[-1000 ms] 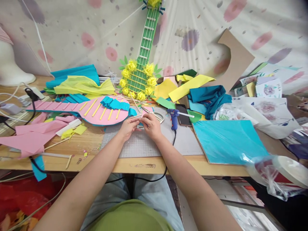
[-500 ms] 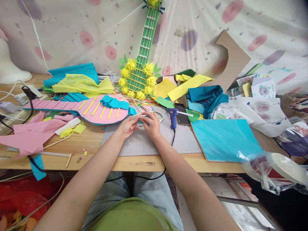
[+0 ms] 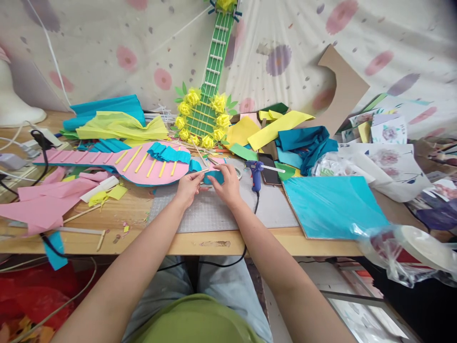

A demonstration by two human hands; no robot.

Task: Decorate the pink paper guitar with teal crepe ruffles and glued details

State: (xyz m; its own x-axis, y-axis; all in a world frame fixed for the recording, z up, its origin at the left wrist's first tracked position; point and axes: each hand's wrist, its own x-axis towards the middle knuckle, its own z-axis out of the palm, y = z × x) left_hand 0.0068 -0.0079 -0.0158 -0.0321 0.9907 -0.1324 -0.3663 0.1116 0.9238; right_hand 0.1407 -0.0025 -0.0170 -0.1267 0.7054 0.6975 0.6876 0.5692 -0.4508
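My left hand (image 3: 189, 189), over the cutting mat (image 3: 273, 205), pinches a thin pale stick (image 3: 204, 170) between thumb and fingertips. Just to its right is my right hand (image 3: 228, 185), thumb and fingers apart, with nothing visibly gripped. A blue crepe paper piece (image 3: 216, 176) shows between the right thumb and fingers; whether they touch it I cannot tell. Left of the hands lies a pink guitar-shaped cutout (image 3: 174, 177) with yellow sticks across its body and a ruffled blue crepe strip (image 3: 169, 153) on top. A roll of tape (image 3: 239, 173) is partly hidden behind my right hand.
A blue glue gun (image 3: 256, 175) with its cord lies on the mat's right, beside a phone (image 3: 268, 166). Farther right is a blue board (image 3: 335, 207). A green guitar with yellow flowers (image 3: 203, 116) leans at the back. Pink paper (image 3: 43, 202) lies left.
My right hand's fingers have parted from the left hand's fingertips and spread, uncovering the blue crepe paper piece. My left hand keeps its pinch on the stick.
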